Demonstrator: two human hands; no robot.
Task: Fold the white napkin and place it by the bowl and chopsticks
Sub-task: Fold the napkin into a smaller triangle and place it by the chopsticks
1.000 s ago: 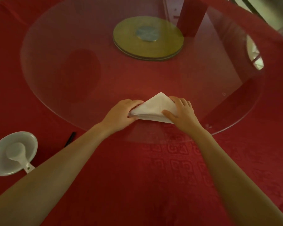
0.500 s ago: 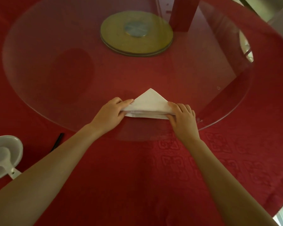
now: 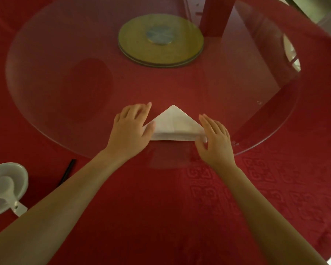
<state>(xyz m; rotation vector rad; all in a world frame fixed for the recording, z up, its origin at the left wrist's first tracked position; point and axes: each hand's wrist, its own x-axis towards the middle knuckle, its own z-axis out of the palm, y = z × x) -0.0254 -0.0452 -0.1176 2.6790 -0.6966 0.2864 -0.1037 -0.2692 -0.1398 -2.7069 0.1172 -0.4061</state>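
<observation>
The white napkin [image 3: 173, 124] lies folded into a triangle, point away from me, near the front edge of the glass turntable [image 3: 69, 73]. My left hand [image 3: 131, 131] lies flat with fingers spread, covering the napkin's left corner. My right hand [image 3: 215, 139] rests flat at the right corner, fingers extended. Neither hand grips the cloth. A white bowl [image 3: 0, 173] with a white spoon [image 3: 7, 190] in it sits at the far left edge. A dark chopstick [image 3: 67, 172] lies to its right, partly hidden by my left forearm.
A red patterned tablecloth [image 3: 266, 188] covers the round table. A gold-coloured turntable hub [image 3: 161, 40] sits at the centre under the glass. The table's edge runs along the lower right.
Both hands let go of their pinch on the napkin's corners and now lie flat with fingers extended. The napkin's triangle sits flatter on the glass.
</observation>
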